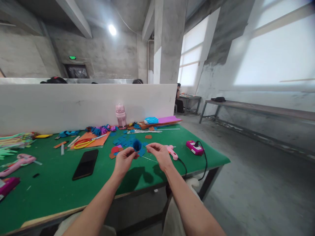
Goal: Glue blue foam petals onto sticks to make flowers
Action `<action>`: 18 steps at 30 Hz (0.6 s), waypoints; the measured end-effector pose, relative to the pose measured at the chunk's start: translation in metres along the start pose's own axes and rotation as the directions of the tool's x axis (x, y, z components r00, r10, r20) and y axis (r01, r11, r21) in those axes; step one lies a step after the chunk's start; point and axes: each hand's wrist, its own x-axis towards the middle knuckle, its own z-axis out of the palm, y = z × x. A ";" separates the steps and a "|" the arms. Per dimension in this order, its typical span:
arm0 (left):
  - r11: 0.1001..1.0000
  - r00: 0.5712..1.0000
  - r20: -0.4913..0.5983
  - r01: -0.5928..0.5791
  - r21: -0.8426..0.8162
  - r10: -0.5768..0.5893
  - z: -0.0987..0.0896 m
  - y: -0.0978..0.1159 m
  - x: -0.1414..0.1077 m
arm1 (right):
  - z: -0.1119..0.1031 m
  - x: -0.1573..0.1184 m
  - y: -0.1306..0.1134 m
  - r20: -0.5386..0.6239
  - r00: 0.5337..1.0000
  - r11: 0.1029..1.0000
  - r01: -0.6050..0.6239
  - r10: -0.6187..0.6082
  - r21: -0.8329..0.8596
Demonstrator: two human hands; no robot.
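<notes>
A dark blue curled piece (137, 145), cup-shaped like a small flower, is pinched in the fingertips of my left hand (125, 159) above the green table. My right hand (159, 154) is a short way to its right, thumb and fingers pressed together; whatever they hold is too small to make out. Behind and below the hands lie several loose blue cut pieces (123, 142), with red and brown ones beside them. Just right of my right hand rests a pink glue gun (172, 152), its black cord running over the table edge.
A black phone (85, 164) lies left of my hands. Scissors (86, 143) with red and yellow handles rest on orange sheets. A pink bottle (121, 116) stands by the white partition (73, 105). A magenta box (195, 147) with a plug sits right; another glue gun (19, 164) lies left.
</notes>
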 end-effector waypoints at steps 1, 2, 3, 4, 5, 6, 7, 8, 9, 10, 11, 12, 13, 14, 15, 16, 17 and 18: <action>1.000 1.000 0.004 -0.021 0.007 0.021 -0.001 -0.002 0.001 | -0.001 0.000 -0.001 0.010 1.000 1.000 -0.008 0.008 0.025; 0.999 0.999 0.007 -0.039 0.017 0.039 -0.002 -0.005 0.002 | -0.001 0.000 -0.001 0.024 1.000 0.999 -0.014 0.013 0.047; 0.998 0.998 0.016 -0.059 0.027 0.059 -0.003 -0.006 0.002 | -0.002 0.000 -0.002 0.036 0.999 0.998 -0.020 0.017 0.068; 0.996 0.996 0.027 -0.080 0.038 0.079 -0.004 -0.007 0.003 | -0.003 0.000 -0.002 0.044 0.999 0.996 -0.025 0.021 0.088; 0.993 0.994 0.041 -0.103 0.049 0.101 -0.005 -0.008 0.003 | -0.004 0.000 -0.002 0.052 0.998 0.993 -0.033 0.027 0.110; 0.990 0.990 0.057 -0.129 0.062 0.125 -0.006 -0.007 0.003 | -0.005 0.000 -0.003 0.058 0.998 0.990 -0.042 0.035 0.132; 0.985 0.986 0.073 -0.154 0.081 0.149 -0.007 -0.006 0.003 | -0.006 0.000 -0.003 0.063 0.997 0.987 -0.052 0.043 0.150; 0.978 0.982 0.089 -0.179 0.105 0.170 -0.008 -0.004 0.002 | -0.007 0.000 -0.003 0.069 0.996 0.985 -0.059 0.048 0.163; 0.971 0.977 0.105 -0.200 0.133 0.187 -0.009 -0.002 0.002 | -0.009 -0.001 -0.003 0.073 0.996 0.984 -0.062 0.050 0.168; 0.963 0.972 0.125 -0.218 0.160 0.199 -0.009 0.000 0.002 | -0.010 -0.001 -0.004 0.073 0.996 0.984 -0.061 0.049 0.170; 0.956 0.968 0.145 -0.231 0.181 0.207 -0.010 0.002 0.001 | -0.011 -0.001 -0.004 0.069 0.997 0.984 -0.056 0.045 0.170; 0.951 0.964 0.166 -0.239 0.195 0.208 -0.011 0.004 0.001 | -0.012 -0.002 -0.005 0.066 0.997 0.985 -0.046 0.036 0.168; 0.949 0.961 0.186 -0.242 0.201 0.206 -0.011 0.006 0.001 | -0.012 -0.002 -0.005 0.068 0.997 0.986 -0.035 0.024 0.165; 0.949 0.958 0.205 -0.242 0.204 0.201 -0.011 0.007 0.000 | -0.012 -0.003 -0.006 0.076 0.997 0.986 -0.025 0.013 0.162; 0.948 0.955 0.222 -0.241 0.207 0.195 -0.012 0.008 0.000 | -0.012 -0.003 -0.007 0.088 0.996 0.987 -0.018 0.004 0.160; 0.947 0.953 0.239 -0.241 0.212 0.189 -0.012 0.009 0.000 | -0.012 -0.003 -0.007 0.103 0.995 0.987 -0.017 0.001 0.158; 0.946 0.949 0.255 -0.241 0.217 0.184 -0.012 0.009 0.000 | -0.011 -0.003 -0.007 0.115 0.993 0.988 -0.022 0.004 0.155; 0.945 0.946 0.270 -0.242 0.221 0.179 -0.012 0.009 0.001 | -0.011 -0.003 -0.007 0.120 0.993 0.988 -0.032 0.014 0.148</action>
